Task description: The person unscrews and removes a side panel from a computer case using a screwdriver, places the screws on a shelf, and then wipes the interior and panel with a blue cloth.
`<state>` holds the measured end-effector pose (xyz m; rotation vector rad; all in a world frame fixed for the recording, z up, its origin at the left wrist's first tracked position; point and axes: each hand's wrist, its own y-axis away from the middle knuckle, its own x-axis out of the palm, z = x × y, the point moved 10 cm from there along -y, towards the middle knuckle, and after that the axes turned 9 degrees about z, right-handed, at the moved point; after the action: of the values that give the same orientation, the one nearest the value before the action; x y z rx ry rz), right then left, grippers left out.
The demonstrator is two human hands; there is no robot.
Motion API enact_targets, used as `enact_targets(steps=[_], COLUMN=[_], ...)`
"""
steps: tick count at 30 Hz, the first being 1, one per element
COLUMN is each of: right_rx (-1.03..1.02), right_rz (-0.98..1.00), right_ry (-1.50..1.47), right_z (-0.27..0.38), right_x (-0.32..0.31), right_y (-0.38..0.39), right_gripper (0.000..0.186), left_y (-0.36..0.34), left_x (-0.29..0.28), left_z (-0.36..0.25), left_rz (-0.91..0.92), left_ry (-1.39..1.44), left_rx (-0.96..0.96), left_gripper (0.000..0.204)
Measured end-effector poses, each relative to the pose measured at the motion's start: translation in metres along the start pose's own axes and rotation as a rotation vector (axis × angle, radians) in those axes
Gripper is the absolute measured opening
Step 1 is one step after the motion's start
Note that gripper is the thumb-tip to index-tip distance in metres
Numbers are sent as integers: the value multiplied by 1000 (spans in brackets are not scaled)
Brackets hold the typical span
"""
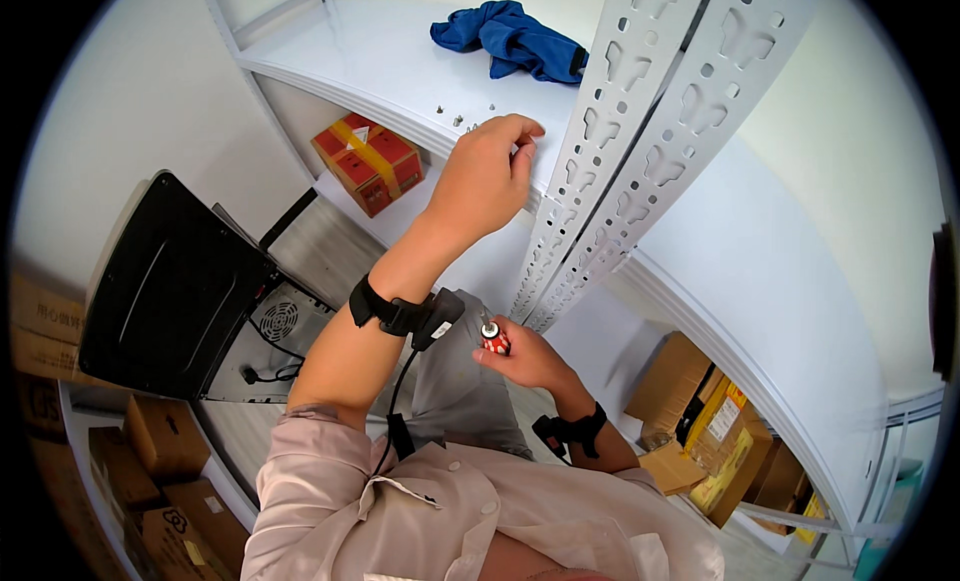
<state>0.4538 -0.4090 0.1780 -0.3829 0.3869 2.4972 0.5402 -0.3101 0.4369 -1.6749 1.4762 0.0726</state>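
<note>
Hands [488, 173], round-handled screwdriver [495, 339], perforated metal uprights [612, 97]

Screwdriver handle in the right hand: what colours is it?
The screwdriver handle in the right hand is red and white; the head view shows it best.

Red-handled screwdriver [494, 339] in right fingers [488, 358], left fingers [523, 126] near fasteners [458, 121] on white shelf [350, 46]

A pinkish-beige shirt [330, 506] with pale buttons [489, 508] and a short left sleeve [305, 449] meets grey trousers [460, 393] at 6 o'clock, with a black right wrist strap [590, 433] at 5 o'clock and a black left wrist strap [366, 303] at 8 o'clock bearing a black box [444, 309], white label [441, 330] and thin black cable [397, 393].
</note>
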Motion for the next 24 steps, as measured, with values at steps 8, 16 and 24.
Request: enact_targets(steps=[8, 16, 24], right_rx=[-20, 30, -11], right_rz=[-19, 13, -9], right_ry=[14, 23, 6], right_z=[-1, -15, -11], right_x=[1, 7, 10], right_y=[-3, -7, -6], right_gripper=[36, 60, 55], left_y=[3, 5, 7], left_x=[-1, -3, -3], left_z=[1, 3, 11], left_rz=[6, -86, -47], left_ry=[-102, -123, -44], left_rx=[50, 58, -64], left_gripper=[14, 13, 13])
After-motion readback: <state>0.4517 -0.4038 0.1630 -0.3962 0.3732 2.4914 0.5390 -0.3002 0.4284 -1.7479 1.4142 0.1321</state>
